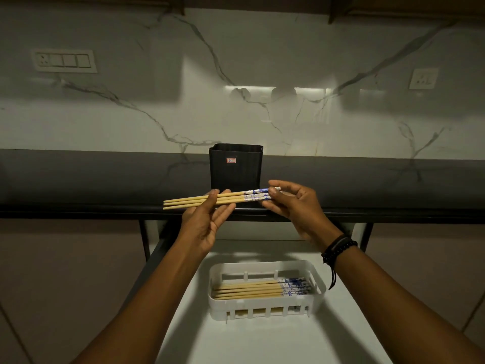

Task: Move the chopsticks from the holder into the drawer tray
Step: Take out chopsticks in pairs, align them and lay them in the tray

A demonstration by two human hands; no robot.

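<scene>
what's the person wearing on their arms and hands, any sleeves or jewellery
Neither the left hand nor the right hand has a glove, and no sleeve shows behind either. The right wrist carries stacked black bracelets, one of them beaded, with a thin dark cord dangling below. The left wrist has nothing on it.

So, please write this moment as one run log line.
left hand, right hand: hold chopsticks nearly level | holder: behind | tray: more chopsticks inside

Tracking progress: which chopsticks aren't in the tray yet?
The bunch held in left hand and right hand; the other bunch lies in the white tray.
</scene>
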